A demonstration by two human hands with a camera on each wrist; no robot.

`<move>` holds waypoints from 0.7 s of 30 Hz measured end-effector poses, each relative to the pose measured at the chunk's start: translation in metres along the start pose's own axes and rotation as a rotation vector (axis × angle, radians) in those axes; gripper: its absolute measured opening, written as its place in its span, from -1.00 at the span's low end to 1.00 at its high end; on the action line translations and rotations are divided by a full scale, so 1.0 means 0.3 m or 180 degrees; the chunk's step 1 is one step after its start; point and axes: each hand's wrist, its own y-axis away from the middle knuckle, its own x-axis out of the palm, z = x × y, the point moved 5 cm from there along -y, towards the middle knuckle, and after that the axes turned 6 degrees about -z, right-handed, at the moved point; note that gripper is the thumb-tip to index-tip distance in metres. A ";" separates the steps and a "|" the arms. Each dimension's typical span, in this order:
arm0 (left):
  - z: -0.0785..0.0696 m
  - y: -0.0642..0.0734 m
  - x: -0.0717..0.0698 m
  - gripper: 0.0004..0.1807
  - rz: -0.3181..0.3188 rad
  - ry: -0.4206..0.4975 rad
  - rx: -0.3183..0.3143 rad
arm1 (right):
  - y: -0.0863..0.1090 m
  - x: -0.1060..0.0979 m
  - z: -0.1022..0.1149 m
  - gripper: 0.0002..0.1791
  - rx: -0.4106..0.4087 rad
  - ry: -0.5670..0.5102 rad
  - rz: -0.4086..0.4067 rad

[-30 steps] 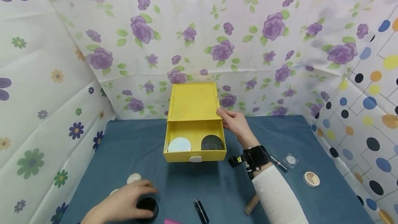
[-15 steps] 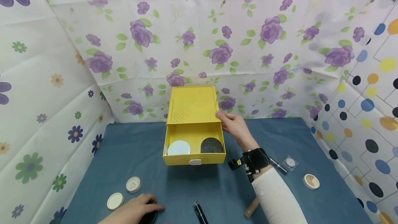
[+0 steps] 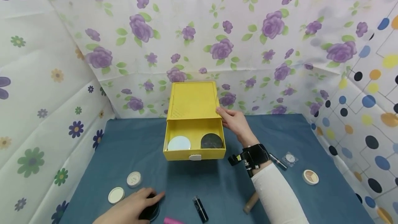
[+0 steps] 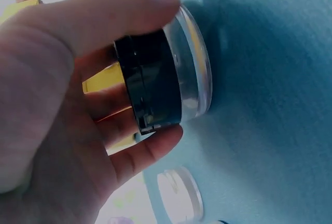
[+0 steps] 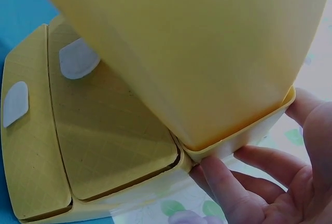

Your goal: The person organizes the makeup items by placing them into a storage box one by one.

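My left hand (image 3: 125,206) grips a small round jar (image 4: 155,79) with a black lid and a clear base, low on the blue-covered table. Its thumb and fingers lie on opposite sides of the lid. In the head view the hand covers part of the jar. My right hand (image 3: 234,123) holds the right front edge of a yellow drawer box (image 3: 194,99), thumb on top and fingers against the side. The box's top drawer (image 3: 195,155) is pulled out; a white disc (image 3: 179,143) and a black disc (image 3: 211,141) are inside. Two lower drawers (image 5: 109,136) are closed.
Two white round compacts (image 3: 134,179) are left of the jar. A black tube (image 3: 200,209) and a pink item (image 3: 172,221) lie in front. On the right are a brown stick (image 3: 250,203), a dark tube (image 3: 278,161), a clear case (image 3: 290,159) and a three-colour palette (image 3: 310,177).
My left hand has come down around the jar, and the white compacts are now fully visible beside it. My right hand stays at the box edge; the drawer has not moved.
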 end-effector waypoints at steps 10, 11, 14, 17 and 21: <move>-0.009 -0.016 -0.051 -0.08 -0.0195 0.0044 -0.0237 | -0.005 -0.015 0.000 -0.05 0.0049 -0.0026 -0.0032; -0.010 -0.016 -0.059 -0.08 -0.0247 0.0036 -0.0264 | -0.006 -0.016 -0.002 -0.05 0.0058 -0.0040 -0.0040; -0.015 -0.012 -0.085 -0.10 -0.0414 -0.0027 -0.0280 | -0.007 -0.017 -0.003 -0.04 0.0062 -0.0033 -0.0034; -0.027 -0.004 -0.120 -0.15 -0.0640 -0.0180 -0.0235 | -0.006 -0.014 -0.001 -0.03 0.0054 -0.0011 -0.0023; -0.046 0.013 -0.175 -0.19 -0.1026 -0.0333 -0.0095 | -0.004 -0.005 0.004 -0.03 0.0037 -0.0017 -0.0008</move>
